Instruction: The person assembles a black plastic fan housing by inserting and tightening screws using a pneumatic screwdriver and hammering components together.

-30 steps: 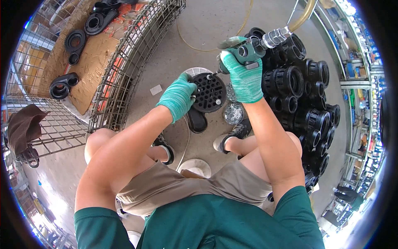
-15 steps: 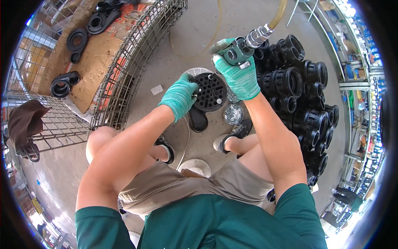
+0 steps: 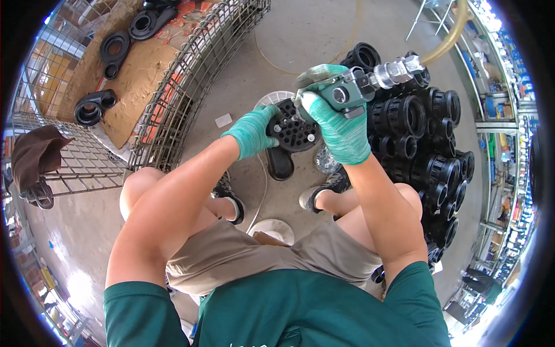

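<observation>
Concrete floor; fingers [image 3: 332, 124] clenched round air tool [image 3: 347, 92] (gloved).

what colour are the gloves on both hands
Teal green, on the left hand and the right hand; seen best in the head view.

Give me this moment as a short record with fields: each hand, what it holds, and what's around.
left hand: gloved, gripping the black perforated round part
right hand: gloved, wrapped around a grey air tool above the part
hose: yellowish, joined to the tool's metal fitting
right side: stack of black pipe fittings
left side: wire mesh cage
</observation>
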Demonstrator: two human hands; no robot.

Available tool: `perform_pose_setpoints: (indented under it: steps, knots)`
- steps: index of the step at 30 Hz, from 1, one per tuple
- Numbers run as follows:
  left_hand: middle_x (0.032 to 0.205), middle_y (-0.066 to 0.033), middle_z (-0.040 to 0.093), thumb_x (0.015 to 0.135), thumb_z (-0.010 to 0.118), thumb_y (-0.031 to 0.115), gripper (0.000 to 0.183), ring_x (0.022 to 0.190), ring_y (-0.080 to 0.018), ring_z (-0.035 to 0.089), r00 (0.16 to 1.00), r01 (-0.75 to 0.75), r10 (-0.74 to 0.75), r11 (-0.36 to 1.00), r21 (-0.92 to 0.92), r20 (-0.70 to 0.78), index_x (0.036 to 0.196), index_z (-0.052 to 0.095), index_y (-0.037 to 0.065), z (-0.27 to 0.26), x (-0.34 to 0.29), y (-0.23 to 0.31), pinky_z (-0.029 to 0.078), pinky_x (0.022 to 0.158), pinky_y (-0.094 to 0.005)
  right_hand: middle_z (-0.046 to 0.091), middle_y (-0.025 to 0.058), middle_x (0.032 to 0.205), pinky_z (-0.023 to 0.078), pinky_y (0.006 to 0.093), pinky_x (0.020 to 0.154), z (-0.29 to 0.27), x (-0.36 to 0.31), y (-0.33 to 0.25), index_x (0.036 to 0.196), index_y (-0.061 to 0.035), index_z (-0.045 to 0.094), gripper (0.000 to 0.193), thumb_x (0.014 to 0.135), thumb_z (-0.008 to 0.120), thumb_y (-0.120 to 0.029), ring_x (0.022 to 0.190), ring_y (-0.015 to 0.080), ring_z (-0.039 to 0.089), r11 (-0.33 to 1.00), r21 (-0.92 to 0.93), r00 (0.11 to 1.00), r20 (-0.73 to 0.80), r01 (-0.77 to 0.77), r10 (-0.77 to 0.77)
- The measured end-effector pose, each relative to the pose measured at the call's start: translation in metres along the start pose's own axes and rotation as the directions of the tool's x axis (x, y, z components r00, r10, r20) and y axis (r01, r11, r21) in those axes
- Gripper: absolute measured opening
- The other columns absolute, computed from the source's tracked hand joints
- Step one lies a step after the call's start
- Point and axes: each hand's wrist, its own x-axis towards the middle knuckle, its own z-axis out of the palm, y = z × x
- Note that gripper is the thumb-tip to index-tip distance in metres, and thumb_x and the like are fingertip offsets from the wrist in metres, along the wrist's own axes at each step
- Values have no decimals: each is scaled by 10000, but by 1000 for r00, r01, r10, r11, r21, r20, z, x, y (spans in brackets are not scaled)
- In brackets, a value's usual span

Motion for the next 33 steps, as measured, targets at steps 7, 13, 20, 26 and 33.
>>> perform_pose_setpoints:
  steps: [7,13,20,26,33]
  knots:
    - [1314,-201,619,749,845,94,705,1199,-386,608,997,-68,67,997,-34,-27,1369,513,39,9,6,-20,496,1020,-448,723,45,1037,556,300,879,13,-4,20,1156,-29,643,314,859,731,21,925,118,678,998,-23,998,25,-56,57]
    - [1347,-182,604,751,847,102,887,1234,-376,580,996,-19,24,999,-47,91,1508,386,105,5,10,-14,473,1066,-435,693,66,1047,556,301,859,16,-6,22,1132,-34,614,294,863,716,29,946,132,661,989,-145,974,228,35,-1]
    - [1447,-170,540,751,849,103,987,1300,-366,535,987,87,-87,996,11,137,1567,297,166,-16,-1,17,438,1115,-431,680,26,1033,541,308,875,17,-4,19,1102,-53,640,296,830,722,34,943,123,644,988,-154,976,213,2,31]
    - [1110,-121,720,747,861,106,533,1026,-307,654,1000,-13,13,998,-54,1,1233,647,70,3,4,-9,509,947,-403,696,30,1042,536,313,904,20,-6,18,1098,-50,663,284,833,736,24,953,127,650,993,-117,977,210,-13,37]
    - [1161,-76,705,764,799,-45,548,1088,-244,632,999,-36,36,998,-43,4,1266,628,93,14,11,-18,492,1005,-373,708,32,1056,539,311,904,11,-6,28,1115,-49,671,284,843,734,5,953,130,659,996,-84,983,180,-26,41]
